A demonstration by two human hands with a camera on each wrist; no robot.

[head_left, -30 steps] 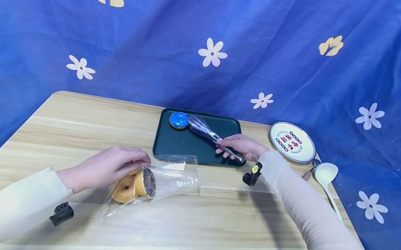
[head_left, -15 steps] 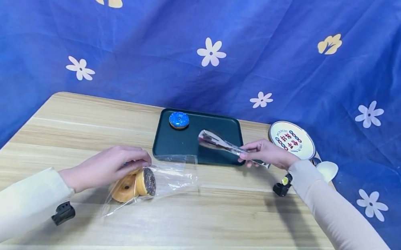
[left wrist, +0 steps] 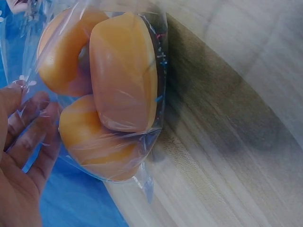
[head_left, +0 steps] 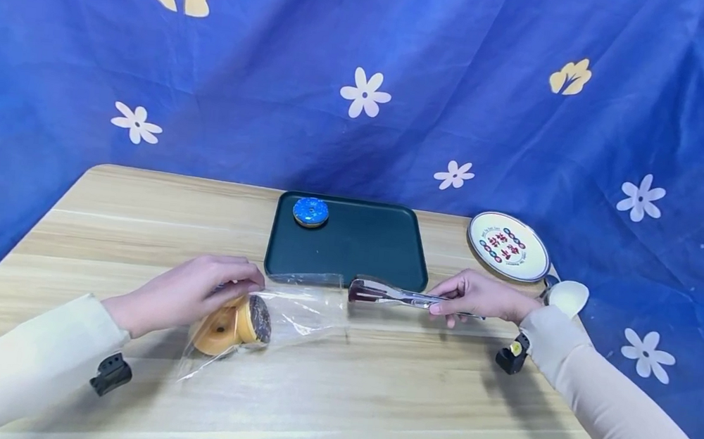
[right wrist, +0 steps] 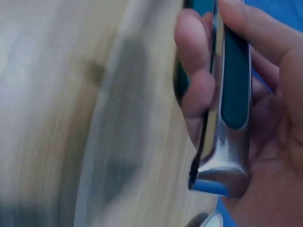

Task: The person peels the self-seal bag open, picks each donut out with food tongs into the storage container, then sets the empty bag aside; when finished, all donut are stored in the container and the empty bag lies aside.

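Note:
My left hand (head_left: 195, 294) grips a clear plastic bag (head_left: 311, 311) near its left part. Inside the bag are three doughnuts; in the left wrist view one doughnut (left wrist: 123, 71) with a dark, sprinkled face stands on edge against the other two. My right hand (head_left: 468, 296) holds metal serving tongs (head_left: 386, 293) by the handle, their head pointing left, close to the right edge of the bag. The right wrist view shows the tongs' green handle insert (right wrist: 235, 80) between thumb and fingers. A blue-iced doughnut (head_left: 311, 212) lies on the dark green tray (head_left: 362, 249), at its back left.
Right of the tray a white patterned plate (head_left: 508, 246) stands near the table's corner. Beside it lie a white ladle (head_left: 569, 297) and a partly hidden spoon (head_left: 550, 282). A blue flowered cloth (head_left: 274, 99) hangs behind the wooden table (head_left: 334, 401).
My right hand has drawn the tongs off the tray, away from the blue doughnut, toward the table front and right, with their head now level. The left hand and bag have stayed put.

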